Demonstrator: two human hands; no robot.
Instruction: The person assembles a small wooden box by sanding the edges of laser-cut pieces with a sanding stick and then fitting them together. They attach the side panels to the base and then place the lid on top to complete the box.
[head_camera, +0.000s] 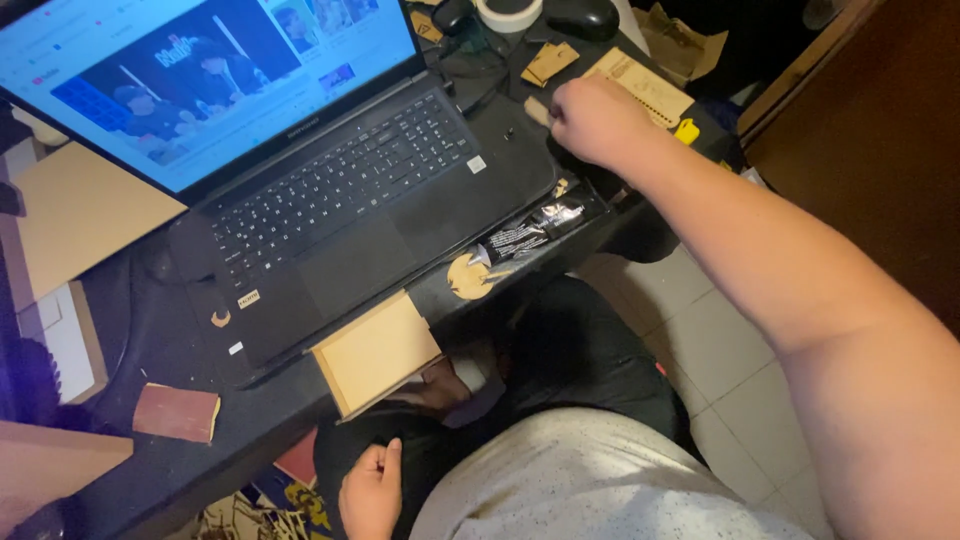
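A: Pale wood, thin and flat. That was the small wooden piece under the right hand. Only a short rounded end showed at the knuckles; the rest was hidden.

B: Location on the desk?

A: Near the far right corner, just beside the right edge of the black laptop. A larger engraved wooden panel lay touching or just behind the same hand, and a small notched wooden plate sat further back.

B: Grip?

A: Right hand curled into a loose fist, knuckles up, fingers tucked under. Whether they actually pinched the piece, I could not tell. Left hand rested low by the lap, below the near edge, fingers folded in, holding nothing visible.

B: Other items logged?

A: A tan wooden box overhung the near edge, in front of the laptop. A round wooden disc and a black foil packet lay along the near edge to the right of the laptop. A reddish-brown block sat at the near left. A roll of tape and a black mouse stood at the far edge. A yellow clip-like item lay at the right edge.
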